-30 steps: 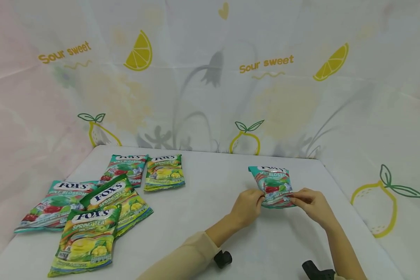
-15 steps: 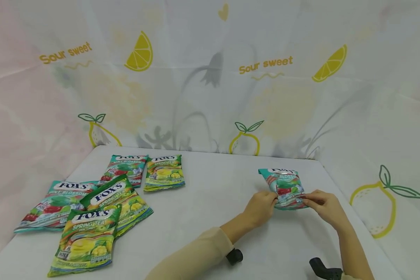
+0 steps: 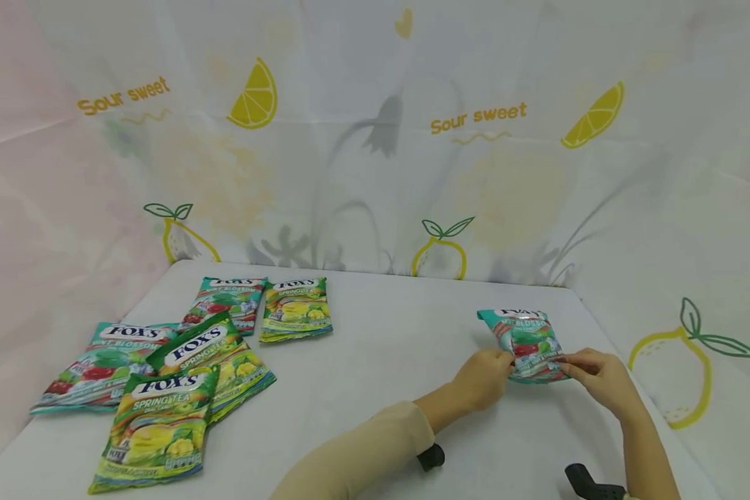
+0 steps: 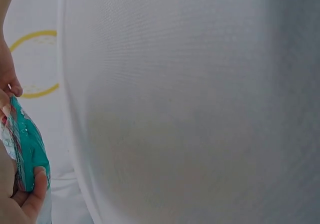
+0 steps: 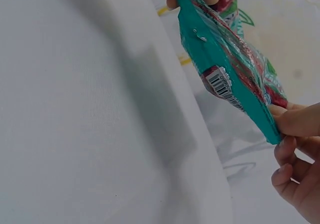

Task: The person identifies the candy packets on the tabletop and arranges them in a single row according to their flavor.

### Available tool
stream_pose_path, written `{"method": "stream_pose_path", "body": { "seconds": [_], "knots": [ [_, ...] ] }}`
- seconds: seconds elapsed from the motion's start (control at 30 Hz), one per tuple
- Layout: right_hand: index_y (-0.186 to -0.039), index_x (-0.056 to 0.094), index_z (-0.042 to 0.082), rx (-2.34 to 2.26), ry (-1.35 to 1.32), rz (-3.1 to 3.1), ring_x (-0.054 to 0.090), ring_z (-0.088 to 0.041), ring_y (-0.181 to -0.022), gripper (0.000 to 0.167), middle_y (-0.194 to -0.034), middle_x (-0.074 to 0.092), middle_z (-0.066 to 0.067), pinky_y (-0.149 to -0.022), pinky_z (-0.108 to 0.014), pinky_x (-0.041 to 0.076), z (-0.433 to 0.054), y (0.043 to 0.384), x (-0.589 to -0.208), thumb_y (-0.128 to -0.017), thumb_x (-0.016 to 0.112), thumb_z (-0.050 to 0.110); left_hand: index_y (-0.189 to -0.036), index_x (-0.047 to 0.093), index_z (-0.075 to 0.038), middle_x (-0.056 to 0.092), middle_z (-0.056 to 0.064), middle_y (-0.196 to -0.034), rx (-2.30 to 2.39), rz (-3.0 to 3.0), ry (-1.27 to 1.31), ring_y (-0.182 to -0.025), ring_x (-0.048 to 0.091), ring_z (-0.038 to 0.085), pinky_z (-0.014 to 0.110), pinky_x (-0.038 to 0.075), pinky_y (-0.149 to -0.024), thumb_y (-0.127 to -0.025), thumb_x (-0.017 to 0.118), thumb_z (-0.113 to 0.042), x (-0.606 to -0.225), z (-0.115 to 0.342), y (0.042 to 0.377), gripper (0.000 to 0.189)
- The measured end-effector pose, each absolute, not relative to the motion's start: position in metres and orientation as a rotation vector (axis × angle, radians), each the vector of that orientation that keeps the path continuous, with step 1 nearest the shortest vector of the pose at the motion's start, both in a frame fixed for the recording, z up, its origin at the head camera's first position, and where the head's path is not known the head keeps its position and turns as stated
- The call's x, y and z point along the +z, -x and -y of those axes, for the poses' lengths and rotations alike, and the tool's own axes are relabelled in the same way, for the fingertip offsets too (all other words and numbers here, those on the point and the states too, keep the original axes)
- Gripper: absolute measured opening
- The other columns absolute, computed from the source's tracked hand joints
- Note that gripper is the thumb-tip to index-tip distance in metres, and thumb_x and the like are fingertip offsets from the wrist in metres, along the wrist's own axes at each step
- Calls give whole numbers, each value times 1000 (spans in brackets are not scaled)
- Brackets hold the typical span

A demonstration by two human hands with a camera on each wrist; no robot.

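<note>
Both hands hold one teal candy bag [image 3: 527,342] with cherries and a Mint Blossom label, over the right part of the table. My left hand [image 3: 484,380] pinches its lower left corner, and my right hand [image 3: 600,378] pinches its lower right side between thumb and fingers. In the right wrist view the bag [image 5: 225,59] shows its teal back with a barcode, and a shadow falls on the cloth beneath it. The left wrist view has the bag [image 4: 27,144] at its left edge, with the left thumb pressed on one end.
On the table's left lie two teal Mint Blossom bags [image 3: 103,364] [image 3: 228,302] and several green-yellow Spring Tea bags [image 3: 156,430], some overlapping. One Spring Tea bag [image 3: 296,310] lies apart from the front group, towards the back. A lemon-printed curtain [image 3: 350,160] hangs behind the white table [image 3: 375,430].
Both hands have carried the teal candy bag to the right and a little nearer the front, keeping their pinch on its lower corners. The bags on the left have stayed where they were.
</note>
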State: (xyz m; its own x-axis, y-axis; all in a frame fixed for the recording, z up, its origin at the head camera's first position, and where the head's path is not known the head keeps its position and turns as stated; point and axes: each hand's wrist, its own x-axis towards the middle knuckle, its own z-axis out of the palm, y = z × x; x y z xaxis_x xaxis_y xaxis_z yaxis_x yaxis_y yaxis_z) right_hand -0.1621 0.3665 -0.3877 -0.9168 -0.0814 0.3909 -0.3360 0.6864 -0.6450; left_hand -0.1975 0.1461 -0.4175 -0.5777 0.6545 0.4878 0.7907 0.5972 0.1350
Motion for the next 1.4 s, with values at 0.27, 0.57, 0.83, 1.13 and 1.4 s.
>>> {"method": "stream_pose_path", "body": {
  "seconds": [0.27, 0.57, 0.83, 1.13, 1.4],
  "knots": [
    [-88, 66, -16, 1036, -293, 2598, 53, 10, -70, 12, -76, 60, 21, -57, -12, 43, -370, 159, -389, -79, 68, -7, -102, 65, -3, 68, 2, -91, -596, 2455, 1219, -82, 62, 5, 9, 46, -69, -94, 54, -9, -422, -150, 200, 15],
    [-91, 69, -13, 987, -204, 2682, 53, 11, -74, 15, -80, 64, 17, -59, -14, 44, -382, 158, -393, -82, 68, -1, -100, 64, -4, 67, 0, -88, -625, 2509, 1213, -77, 60, 2, 7, 45, -66, -95, 52, -10, -420, -161, 205, 14],
    [-93, 68, -13, 971, -155, 2681, 50, 15, -76, 19, -79, 59, 27, -60, -13, 44, -389, 157, -388, -83, 68, 3, -96, 64, -11, 65, -7, -85, -541, 2609, 1152, -74, 56, -2, 7, 43, -65, -96, 53, -15, -411, -174, 206, 12],
    [-98, 68, -13, 918, -43, 2741, 42, 19, -76, 24, -80, 60, 22, -60, -15, 43, -399, 155, -387, -85, 68, 8, -97, 65, -16, 64, -11, -88, -489, 2764, 1056, -76, 55, -3, 10, 43, -65, -90, 59, -15, -397, -187, 205, 9],
    [-96, 68, -13, 871, 17, 2730, 40, 20, -73, 24, -79, 70, -4, -57, -15, 43, -401, 155, -393, -85, 67, 8, -99, 66, -21, 64, -14, -84, -304, 2915, 1029, -70, 51, -3, 11, 42, -62, -89, 64, -20, -390, -199, 209, 10]
  ]
}}
